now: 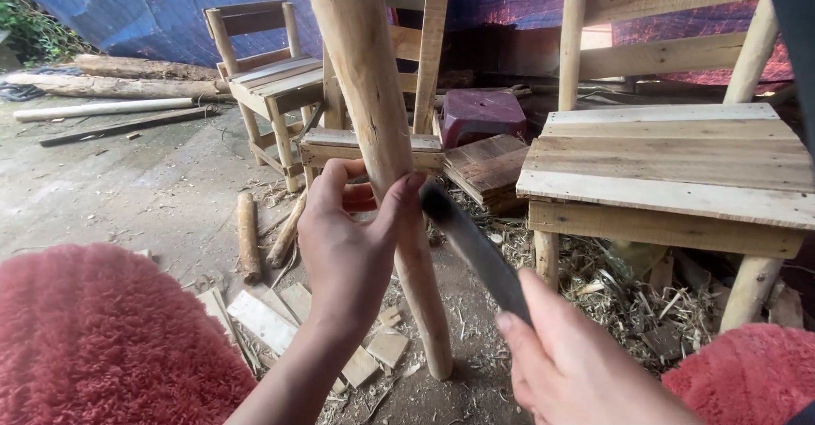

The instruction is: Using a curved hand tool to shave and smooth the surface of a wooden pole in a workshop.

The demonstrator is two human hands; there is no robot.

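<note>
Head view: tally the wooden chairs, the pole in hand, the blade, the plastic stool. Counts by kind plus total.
Wooden chairs: 3 (far left, middle behind the pole, near right)
Peeled wooden pole, gripped upright by the left hand: 1
Dark blade, held by the right hand, its tip at the pole: 1
Maroon plastic stool: 1
Total: 6

Left forearm rises from the bottom centre, wrist straight, and the left hand [352, 238] is up in the middle of the view, back of the hand toward the camera. Its fingers curl forward around what it grips, thumb pressed up along the near side. Lower right, the right hand [577, 357] sits close to the camera, knuckles up, fingers closed tight in a firm grip, wrist angled in from the bottom right corner.
</note>
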